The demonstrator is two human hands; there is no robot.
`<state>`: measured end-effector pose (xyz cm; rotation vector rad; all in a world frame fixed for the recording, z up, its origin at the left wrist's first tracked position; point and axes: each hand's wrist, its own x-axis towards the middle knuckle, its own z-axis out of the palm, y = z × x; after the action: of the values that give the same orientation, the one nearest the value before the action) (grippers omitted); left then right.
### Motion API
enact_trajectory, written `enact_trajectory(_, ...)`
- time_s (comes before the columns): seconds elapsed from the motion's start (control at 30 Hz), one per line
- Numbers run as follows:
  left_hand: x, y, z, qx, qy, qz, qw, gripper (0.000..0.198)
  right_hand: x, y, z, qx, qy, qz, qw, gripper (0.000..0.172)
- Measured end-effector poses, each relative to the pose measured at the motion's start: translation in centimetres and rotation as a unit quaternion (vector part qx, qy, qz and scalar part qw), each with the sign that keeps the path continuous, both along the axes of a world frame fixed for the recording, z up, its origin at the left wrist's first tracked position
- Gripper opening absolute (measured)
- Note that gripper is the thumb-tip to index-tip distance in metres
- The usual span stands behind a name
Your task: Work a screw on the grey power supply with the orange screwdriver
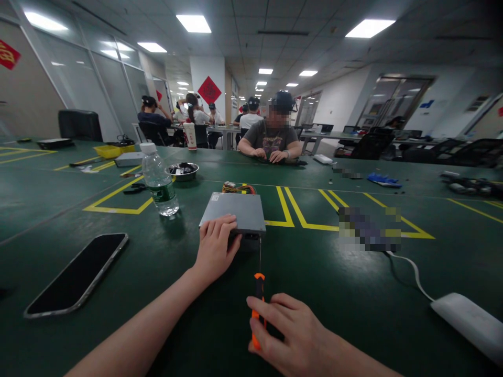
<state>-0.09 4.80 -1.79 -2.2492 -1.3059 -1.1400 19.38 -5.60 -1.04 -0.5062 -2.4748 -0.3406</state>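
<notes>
A grey metal computer power supply (239, 207) lies on the green table, its bundle of coloured wires (239, 188) at the far side. My left hand (217, 242) grips its near left edge, fingers on the top face and thumb at the front. In my right hand (288, 330) is a screwdriver (258, 309) with an orange and black handle. Its thin shaft points away from me, and the tip meets or nearly meets the near right corner of the power supply; contact is too small to tell.
Left stand a water bottle (160, 183), a phone (78, 275) and a metal bowl (184, 171) of small parts. On the right, a white cable (412, 269) joins a white device (467, 322) and a blurred object (367, 228). Opposite sits a person (271, 139) with both hands on the table.
</notes>
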Motion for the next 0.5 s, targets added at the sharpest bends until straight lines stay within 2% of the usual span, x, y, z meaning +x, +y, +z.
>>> enact_trajectory(0.13,0.03,-0.05,0.06,0.004,0.003,0.002,1.000,0.017,0.15,0.10,-0.13,-0.001,0.023,0.013,1.000,0.017)
enact_trajectory(0.3,0.03,-0.05,0.03,0.003,0.001,0.001,1.000,0.018,0.24,-0.10,0.33,-0.022,-0.011,-0.006,1.000,0.026)
enact_trajectory(0.5,-0.01,0.07,0.01,0.000,-0.006,-0.003,1.000,0.018,0.12,-0.08,-0.44,0.006,0.018,-0.004,1.000,0.013)
